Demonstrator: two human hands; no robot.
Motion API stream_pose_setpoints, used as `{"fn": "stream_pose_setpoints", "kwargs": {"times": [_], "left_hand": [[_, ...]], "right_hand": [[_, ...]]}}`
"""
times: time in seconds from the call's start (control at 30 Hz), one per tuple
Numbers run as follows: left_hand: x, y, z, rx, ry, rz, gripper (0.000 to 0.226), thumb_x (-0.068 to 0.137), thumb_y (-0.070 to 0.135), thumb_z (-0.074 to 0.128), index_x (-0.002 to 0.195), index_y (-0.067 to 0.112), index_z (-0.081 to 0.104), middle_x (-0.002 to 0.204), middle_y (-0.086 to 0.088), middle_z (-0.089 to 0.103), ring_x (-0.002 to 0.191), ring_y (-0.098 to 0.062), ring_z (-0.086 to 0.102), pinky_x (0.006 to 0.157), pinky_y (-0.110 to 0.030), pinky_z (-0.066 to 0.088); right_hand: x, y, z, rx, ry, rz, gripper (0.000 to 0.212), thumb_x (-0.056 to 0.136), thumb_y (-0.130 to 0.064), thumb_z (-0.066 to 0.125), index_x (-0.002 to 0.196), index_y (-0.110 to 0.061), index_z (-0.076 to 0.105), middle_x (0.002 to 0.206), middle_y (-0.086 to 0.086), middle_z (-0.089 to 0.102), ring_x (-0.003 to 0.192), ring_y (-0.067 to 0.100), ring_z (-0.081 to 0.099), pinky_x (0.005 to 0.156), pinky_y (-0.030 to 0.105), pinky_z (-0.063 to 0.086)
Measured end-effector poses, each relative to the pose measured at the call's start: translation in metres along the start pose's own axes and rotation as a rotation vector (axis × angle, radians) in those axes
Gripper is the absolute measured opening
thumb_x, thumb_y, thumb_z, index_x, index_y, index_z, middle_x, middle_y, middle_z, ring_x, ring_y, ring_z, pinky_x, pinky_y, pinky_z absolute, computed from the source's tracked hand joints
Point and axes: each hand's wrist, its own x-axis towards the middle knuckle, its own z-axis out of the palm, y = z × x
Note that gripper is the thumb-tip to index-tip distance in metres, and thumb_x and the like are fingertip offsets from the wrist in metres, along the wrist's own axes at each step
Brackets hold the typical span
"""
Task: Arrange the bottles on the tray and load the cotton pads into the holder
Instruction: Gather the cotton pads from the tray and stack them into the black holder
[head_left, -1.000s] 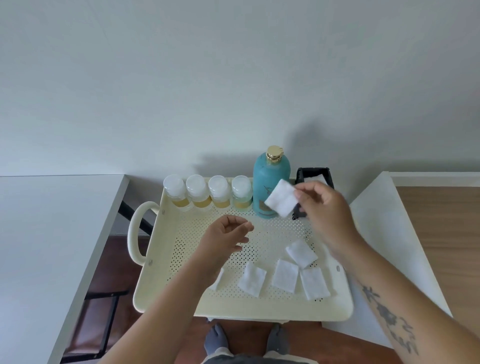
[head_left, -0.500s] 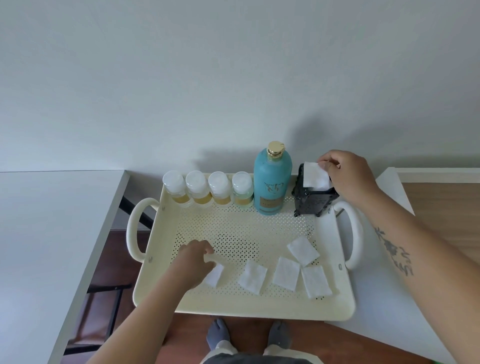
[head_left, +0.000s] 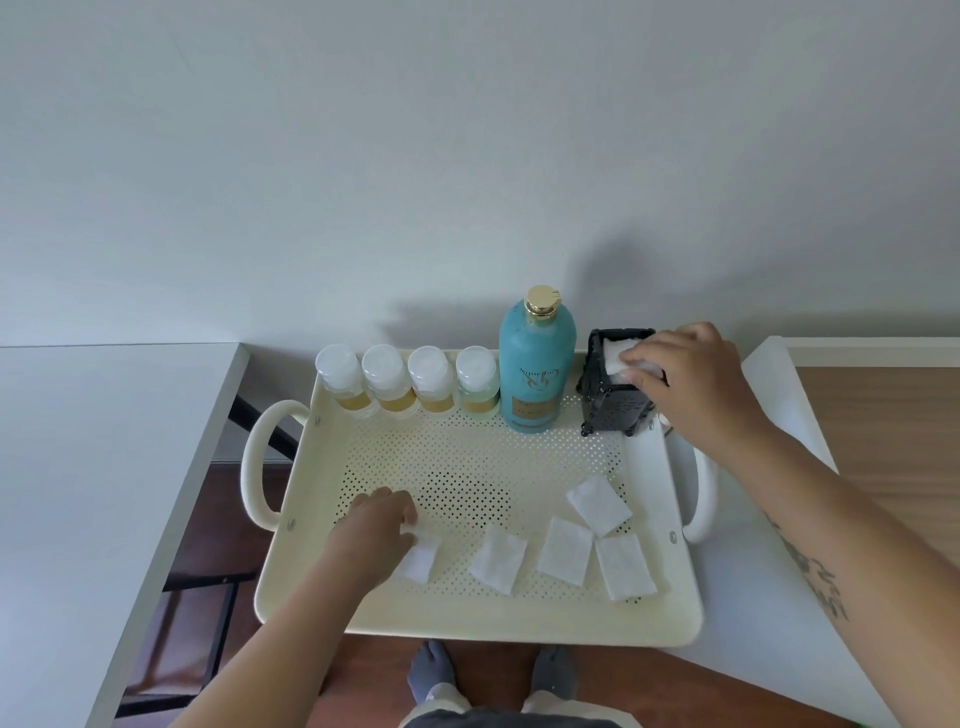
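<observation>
A cream perforated tray (head_left: 467, 613) carries several small white-capped bottles (head_left: 405, 382) in a row along its back edge, with a tall teal bottle (head_left: 537, 364) to their right. A black holder (head_left: 610, 395) stands in the back right corner. My right hand (head_left: 691, 379) is over the holder, its fingers pressing a white cotton pad (head_left: 615, 356) into the top. My left hand (head_left: 376, 530) rests on the tray floor with its fingertips on the leftmost loose pad (head_left: 421, 558). Several more pads (head_left: 563, 551) lie flat along the tray's front right.
The tray bridges a white table (head_left: 78, 467) on the left and a white surface (head_left: 779, 395) on the right, with a gap and brown floor below. My feet in grey socks (head_left: 431, 675) show under the tray's front edge. A grey wall stands close behind.
My right hand carried a pad from above the tray to the holder and now pushes it down inside. My left hand dropped onto the leftmost loose pad and stays there.
</observation>
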Motion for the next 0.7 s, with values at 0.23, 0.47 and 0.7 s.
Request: {"fn": "stream_pose_setpoints", "kwargs": {"times": [0.23, 0.47, 0.7], "left_hand": [[0.0, 0.001, -0.002, 0.012, 0.013, 0.017, 0.006, 0.093, 0.024, 0.056, 0.093, 0.025, 0.062, 0.1, 0.007, 0.058, 0.098, -0.014, 0.047, 0.081, -0.03, 0.048], [0.001, 0.002, -0.003, -0.063, -0.003, -0.05, 0.017, 0.091, 0.013, 0.052, 0.104, 0.021, 0.06, 0.102, 0.002, 0.06, 0.094, -0.018, 0.053, 0.074, -0.03, 0.048], [0.004, 0.006, -0.009, -0.263, 0.038, -0.002, 0.018, 0.091, 0.015, 0.055, 0.102, 0.023, 0.065, 0.101, 0.004, 0.057, 0.084, -0.007, 0.053, 0.064, -0.016, 0.038]], "right_hand": [[0.001, 0.001, -0.003, -0.064, -0.036, -0.051, 0.013, 0.091, -0.022, 0.061, 0.089, -0.022, 0.074, 0.094, -0.008, 0.073, 0.104, 0.03, 0.05, 0.083, 0.037, 0.029], [-0.009, -0.001, 0.005, -0.098, -0.157, -0.008, 0.054, 0.091, -0.059, 0.03, 0.087, -0.025, 0.071, 0.098, -0.014, 0.071, 0.126, 0.028, 0.042, 0.099, 0.04, 0.027], [-0.014, -0.003, 0.013, -0.069, -0.034, -0.007, 0.035, 0.094, -0.044, 0.05, 0.093, -0.017, 0.071, 0.1, -0.005, 0.073, 0.12, 0.033, 0.049, 0.096, 0.043, 0.033]]}}
